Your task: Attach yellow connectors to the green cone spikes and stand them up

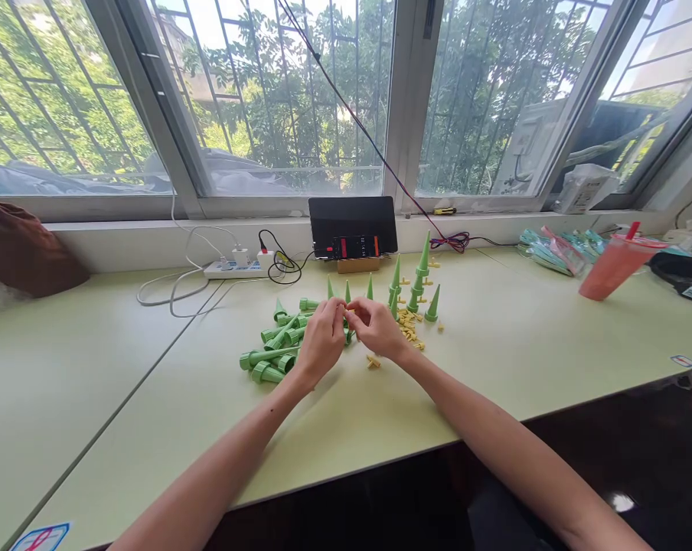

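My left hand (323, 337) and my right hand (377, 329) meet above the table with their fingertips pinched together. A bit of yellow shows between the fingers, but what they hold is mostly hidden. Beside and partly behind my left hand lies a pile of green plastic watering spikes (273, 356). Close to my right hand is a heap of small yellow valve pieces (410, 327), with a loose yellow valve piece (373, 361) nearer the front. Several green spikes stand point up behind, among them a tall stack (419, 279) with yellow valves sticking out and a single spike (432, 304).
A tablet (353, 214) and a phone (356, 246) lean at the back near a power strip (239, 268) with cables. Right: a red drink cup (618, 268) and plastic-wrapped packets (564, 249). Left: a brown bag (27, 249). The table edge (380, 465) runs in front.
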Demonstrator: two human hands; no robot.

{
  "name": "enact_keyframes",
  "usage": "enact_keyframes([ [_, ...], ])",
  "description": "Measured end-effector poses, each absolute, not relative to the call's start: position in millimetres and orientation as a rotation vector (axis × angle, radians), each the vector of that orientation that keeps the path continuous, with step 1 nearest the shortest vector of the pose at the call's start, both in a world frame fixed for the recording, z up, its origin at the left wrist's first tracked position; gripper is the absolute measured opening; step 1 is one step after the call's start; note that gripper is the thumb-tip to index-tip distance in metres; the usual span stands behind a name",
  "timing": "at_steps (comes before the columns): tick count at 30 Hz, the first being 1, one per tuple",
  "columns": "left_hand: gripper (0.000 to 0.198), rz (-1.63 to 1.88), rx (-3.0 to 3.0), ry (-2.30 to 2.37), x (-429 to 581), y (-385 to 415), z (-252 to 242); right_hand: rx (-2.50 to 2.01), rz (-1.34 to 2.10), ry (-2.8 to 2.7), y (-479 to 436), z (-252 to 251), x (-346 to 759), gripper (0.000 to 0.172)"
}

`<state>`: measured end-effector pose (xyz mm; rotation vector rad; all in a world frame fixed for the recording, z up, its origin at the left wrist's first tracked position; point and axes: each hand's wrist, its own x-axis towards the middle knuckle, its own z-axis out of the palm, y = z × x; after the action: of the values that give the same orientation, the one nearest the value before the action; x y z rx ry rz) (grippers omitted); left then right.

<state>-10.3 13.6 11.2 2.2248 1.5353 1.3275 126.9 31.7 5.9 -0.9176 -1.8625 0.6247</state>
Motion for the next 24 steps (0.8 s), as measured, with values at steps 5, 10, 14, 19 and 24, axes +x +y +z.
enact_keyframes([
  [5,0.024,1.308,2.224,1.534,-10.4,14.3,10.3,-0.926,0.594,-1.889,32.6,3.7,127.5,0.022],
  [10,0.024,1.290,2.232,1.537,-10.1,14.3,9.4,-0.919,0.581,-1.892,33.8,2.1,127.0,0.020],
  [14,0.024,1.277,2.232,1.548,-10.1,13.8,9.7,-0.913,0.604,-1.894,34.2,2.2,126.7,0.020],
  [19,0.026,1.269,2.230,1.547,-9.8,13.4,10.3,-0.911,0.632,-1.888,33.8,3.3,126.6,0.020],
  [24,0.026,1.275,2.232,1.540,-9.0,12.8,10.1,-0.916,0.647,-1.880,33.2,3.9,126.2,0.021],
])
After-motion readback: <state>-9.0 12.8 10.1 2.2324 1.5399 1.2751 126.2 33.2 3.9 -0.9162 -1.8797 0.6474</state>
